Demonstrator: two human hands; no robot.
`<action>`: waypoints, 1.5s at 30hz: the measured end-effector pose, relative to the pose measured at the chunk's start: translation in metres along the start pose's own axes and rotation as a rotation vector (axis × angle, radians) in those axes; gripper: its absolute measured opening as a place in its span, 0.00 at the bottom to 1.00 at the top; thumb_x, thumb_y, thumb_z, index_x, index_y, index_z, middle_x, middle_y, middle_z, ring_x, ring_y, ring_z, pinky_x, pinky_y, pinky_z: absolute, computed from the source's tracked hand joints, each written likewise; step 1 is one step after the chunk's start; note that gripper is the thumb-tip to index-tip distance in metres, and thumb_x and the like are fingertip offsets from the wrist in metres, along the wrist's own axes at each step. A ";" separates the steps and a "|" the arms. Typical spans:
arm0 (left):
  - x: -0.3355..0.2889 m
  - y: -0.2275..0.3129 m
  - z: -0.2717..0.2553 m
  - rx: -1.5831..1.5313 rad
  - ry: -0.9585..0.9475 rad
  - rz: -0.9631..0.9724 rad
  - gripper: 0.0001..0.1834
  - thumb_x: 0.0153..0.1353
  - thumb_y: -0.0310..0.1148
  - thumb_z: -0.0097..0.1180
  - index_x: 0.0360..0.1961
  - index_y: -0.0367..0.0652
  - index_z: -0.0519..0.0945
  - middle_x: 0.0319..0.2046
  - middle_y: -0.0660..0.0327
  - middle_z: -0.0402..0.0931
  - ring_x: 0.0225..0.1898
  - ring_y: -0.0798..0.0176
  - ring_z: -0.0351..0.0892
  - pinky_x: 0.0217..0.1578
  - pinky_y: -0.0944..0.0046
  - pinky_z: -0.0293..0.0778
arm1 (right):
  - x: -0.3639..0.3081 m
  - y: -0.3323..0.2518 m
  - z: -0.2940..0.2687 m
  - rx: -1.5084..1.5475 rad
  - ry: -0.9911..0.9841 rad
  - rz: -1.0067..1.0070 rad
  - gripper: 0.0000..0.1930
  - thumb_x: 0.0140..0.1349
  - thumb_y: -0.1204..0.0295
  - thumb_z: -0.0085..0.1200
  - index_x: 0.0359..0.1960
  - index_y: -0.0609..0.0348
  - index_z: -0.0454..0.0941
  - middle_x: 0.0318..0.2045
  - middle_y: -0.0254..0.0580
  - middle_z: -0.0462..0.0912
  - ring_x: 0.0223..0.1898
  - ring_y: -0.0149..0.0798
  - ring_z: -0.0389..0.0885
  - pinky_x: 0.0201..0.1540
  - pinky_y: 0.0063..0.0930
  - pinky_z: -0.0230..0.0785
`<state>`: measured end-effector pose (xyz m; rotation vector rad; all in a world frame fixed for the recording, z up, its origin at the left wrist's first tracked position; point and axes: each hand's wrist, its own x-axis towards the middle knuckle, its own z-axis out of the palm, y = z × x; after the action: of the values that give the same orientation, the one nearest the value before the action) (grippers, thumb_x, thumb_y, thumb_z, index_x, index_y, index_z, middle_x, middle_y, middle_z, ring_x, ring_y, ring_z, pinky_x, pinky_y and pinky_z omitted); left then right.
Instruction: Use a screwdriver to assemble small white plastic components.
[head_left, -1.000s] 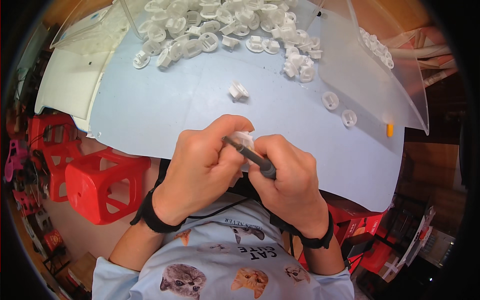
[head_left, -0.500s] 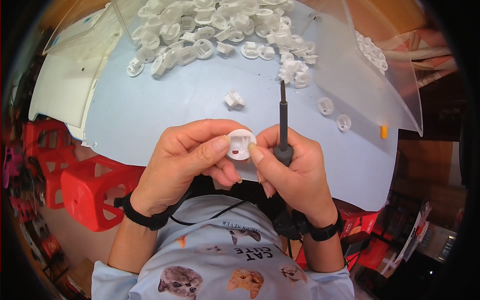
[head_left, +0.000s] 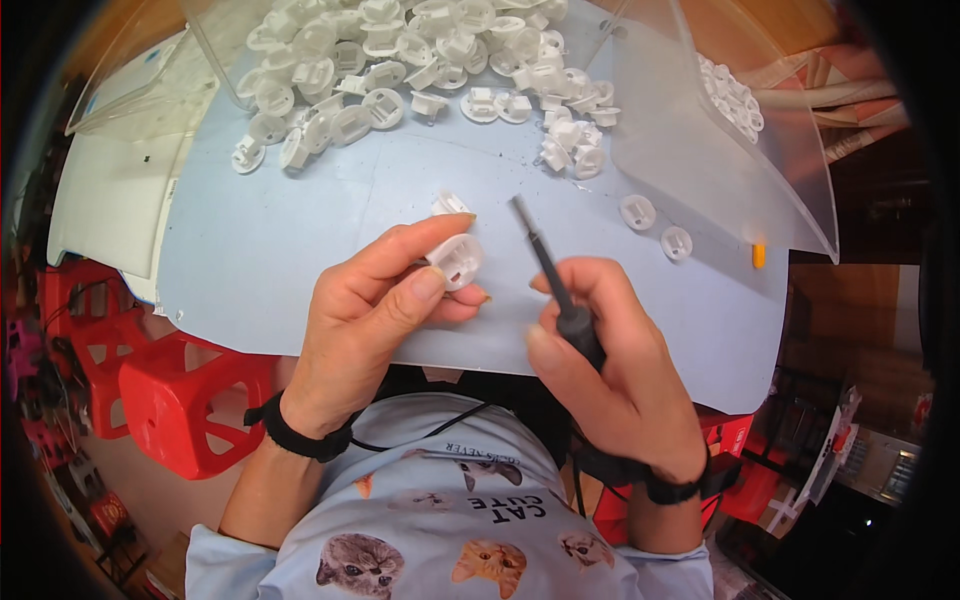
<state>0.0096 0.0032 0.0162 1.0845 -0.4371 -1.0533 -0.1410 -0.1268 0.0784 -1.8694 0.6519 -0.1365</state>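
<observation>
My left hand [head_left: 385,310] pinches a small round white plastic part [head_left: 457,260] between thumb and fingers, just above the near edge of the pale blue table [head_left: 260,250]. My right hand [head_left: 610,355] grips a thin black screwdriver [head_left: 552,278] by its handle, the tip pointing up and away, a short gap right of the part. Another white part [head_left: 449,204] lies on the table just behind my left fingers.
A large heap of white plastic parts [head_left: 420,70] covers the far side of the table. Two single parts [head_left: 655,226] lie right of centre, under a clear plastic sheet [head_left: 720,130]. A small orange piece [head_left: 759,255] sits near the right edge. Red stools [head_left: 180,400] stand at lower left.
My hands have drawn apart: the right hand with the screwdriver shifted right and tilted the tool, while the left hand turned the white part and kept hold of it.
</observation>
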 end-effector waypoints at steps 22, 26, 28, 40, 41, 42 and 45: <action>0.000 -0.007 0.000 0.016 0.033 0.058 0.17 0.66 0.31 0.52 0.51 0.30 0.76 0.39 0.60 0.74 0.34 0.70 0.79 0.37 0.73 0.76 | -0.012 -0.042 0.006 -0.841 -0.160 -0.096 0.14 0.57 0.74 0.53 0.45 0.65 0.73 0.23 0.44 0.75 0.20 0.49 0.76 0.21 0.39 0.68; 0.002 -0.009 0.000 0.117 0.037 0.094 0.14 0.66 0.30 0.53 0.48 0.32 0.79 0.35 0.62 0.73 0.32 0.72 0.78 0.35 0.74 0.75 | -0.013 -0.047 0.009 -1.027 -0.240 -0.165 0.17 0.54 0.76 0.52 0.46 0.71 0.73 0.24 0.44 0.75 0.18 0.44 0.77 0.19 0.35 0.68; 0.003 -0.009 0.000 0.163 0.035 0.101 0.13 0.65 0.30 0.53 0.47 0.32 0.79 0.35 0.62 0.73 0.31 0.72 0.78 0.34 0.74 0.75 | -0.013 -0.053 0.010 -1.062 -0.270 -0.183 0.18 0.53 0.77 0.51 0.46 0.73 0.73 0.25 0.45 0.75 0.17 0.43 0.77 0.17 0.34 0.68; 0.005 -0.007 0.005 0.081 0.102 0.050 0.16 0.69 0.34 0.49 0.49 0.32 0.77 0.33 0.60 0.77 0.29 0.71 0.79 0.31 0.74 0.77 | -0.022 -0.032 0.013 -0.917 -0.097 -0.191 0.18 0.56 0.77 0.52 0.49 0.69 0.72 0.23 0.42 0.72 0.17 0.42 0.75 0.17 0.33 0.66; 0.005 -0.007 0.006 0.088 0.116 0.040 0.17 0.69 0.35 0.47 0.49 0.31 0.76 0.32 0.59 0.77 0.28 0.71 0.78 0.30 0.74 0.77 | -0.022 -0.028 0.011 -0.766 -0.046 -0.138 0.18 0.55 0.77 0.53 0.49 0.67 0.73 0.23 0.41 0.72 0.17 0.43 0.74 0.18 0.33 0.65; 0.005 -0.007 0.007 0.095 0.132 0.030 0.19 0.70 0.37 0.46 0.50 0.31 0.75 0.31 0.58 0.78 0.27 0.71 0.77 0.29 0.73 0.77 | -0.024 -0.025 0.008 -0.760 -0.053 -0.143 0.18 0.55 0.77 0.53 0.49 0.67 0.73 0.23 0.41 0.72 0.17 0.43 0.74 0.18 0.33 0.65; 0.006 -0.007 0.009 0.070 0.131 0.022 0.19 0.70 0.38 0.45 0.50 0.31 0.75 0.29 0.58 0.78 0.26 0.70 0.78 0.29 0.73 0.78 | -0.028 -0.016 0.006 -0.635 0.008 -0.150 0.18 0.54 0.79 0.57 0.48 0.64 0.74 0.21 0.41 0.71 0.17 0.45 0.71 0.19 0.35 0.61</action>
<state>0.0030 -0.0073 0.0131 1.2004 -0.3824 -0.9471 -0.1566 -0.1040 0.0966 -2.5315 0.6009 -0.0334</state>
